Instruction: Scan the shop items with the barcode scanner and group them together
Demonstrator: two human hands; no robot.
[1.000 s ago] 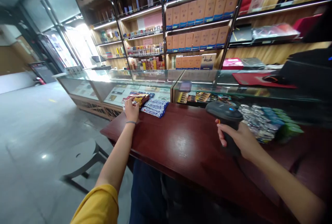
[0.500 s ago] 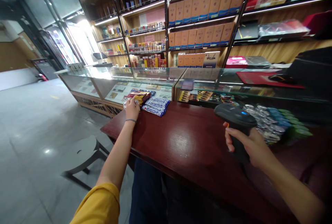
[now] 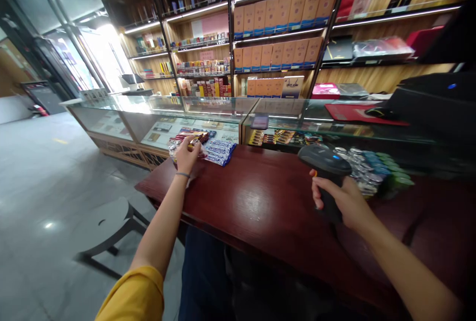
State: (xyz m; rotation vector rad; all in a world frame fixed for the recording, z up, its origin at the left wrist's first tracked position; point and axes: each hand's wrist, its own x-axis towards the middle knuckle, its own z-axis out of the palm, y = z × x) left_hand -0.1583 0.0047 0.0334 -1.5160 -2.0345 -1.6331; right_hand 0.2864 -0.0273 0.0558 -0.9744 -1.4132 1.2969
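Note:
My right hand [image 3: 340,199] is closed around the handle of a black barcode scanner [image 3: 324,158] with a small blue light on top, held above the right side of the table. At the table's far left, my left hand [image 3: 187,156] has its fingers curled over a shiny, clear-wrapped packet [image 3: 173,149], mostly covered by the hand. Just behind it are red and gold packets [image 3: 199,136]. Blue and white wrapped packets [image 3: 219,151] lie side by side to the right of that hand.
The dark red table [image 3: 256,197] adjoins glass display counters [image 3: 156,132]. Silver, blue and green-topped containers [image 3: 366,167] stand behind the scanner. A grey stool [image 3: 106,226] is at the left. A red mat [image 3: 360,113] with a mouse lies on the glass; stocked shelves rise behind.
The view has shifted slightly to the right. My left hand has lifted and turned a little, with more of the shiny packet showing. The scanner stays in my right hand.

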